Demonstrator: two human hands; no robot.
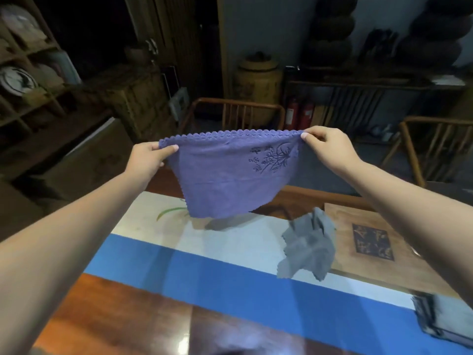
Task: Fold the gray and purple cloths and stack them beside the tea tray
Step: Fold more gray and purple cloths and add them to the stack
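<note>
The purple cloth [225, 172] with a scalloped edge and a dark flower embroidery hangs in the air above the table, stretched between both hands. My left hand [149, 156] pinches its top left corner and my right hand [326, 144] pinches its top right corner. Below and to the right, the gray cloth [308, 245] lies crumpled on the table runner, its right side overlapping the left edge of the wooden tea tray [358, 226]. The tray has a dark carved square in its middle.
A white and blue runner [230, 278] lies across the reddish wooden table [115, 316]. A dark flat object [442, 321] sits at the right edge. Wooden chairs [235, 111] stand beyond the table, with shelves on the left and two fire extinguishers [299, 115] behind.
</note>
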